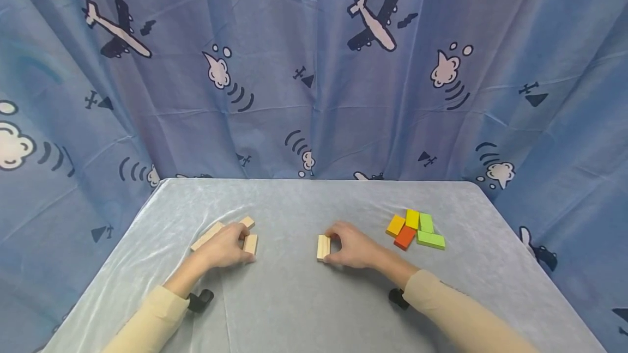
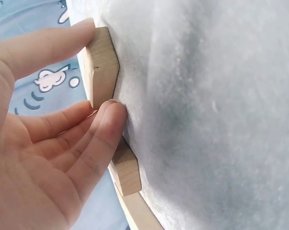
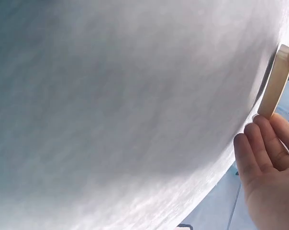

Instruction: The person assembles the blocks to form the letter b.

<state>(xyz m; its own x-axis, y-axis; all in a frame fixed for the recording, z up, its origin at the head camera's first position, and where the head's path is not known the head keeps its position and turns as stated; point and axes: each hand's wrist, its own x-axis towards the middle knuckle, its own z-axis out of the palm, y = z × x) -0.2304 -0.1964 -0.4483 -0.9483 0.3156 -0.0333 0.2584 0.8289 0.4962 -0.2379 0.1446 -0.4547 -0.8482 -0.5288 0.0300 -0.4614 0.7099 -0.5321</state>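
My left hand (image 1: 223,247) pinches the ends of a plain wooden block (image 1: 250,244) on the table, thumb at the near end and fingertips at the far end. The left wrist view shows that block (image 2: 104,67) between thumb and fingers. Beside this hand lie another small wooden block (image 1: 247,222) and a longer light wooden piece (image 1: 207,236), partly hidden by the hand. To the right, my right hand (image 1: 355,245) holds a pale wooden block (image 1: 327,248) by its ends. It appears to have a second one (image 1: 321,248) against its left side.
At the right of the grey cloth-covered table (image 1: 284,309) sits a cluster of coloured blocks: orange (image 1: 395,225), yellow (image 1: 412,219), red (image 1: 405,237) and two green (image 1: 431,239). A blue curtain (image 1: 275,70) printed with planes hangs behind the table's far edge.
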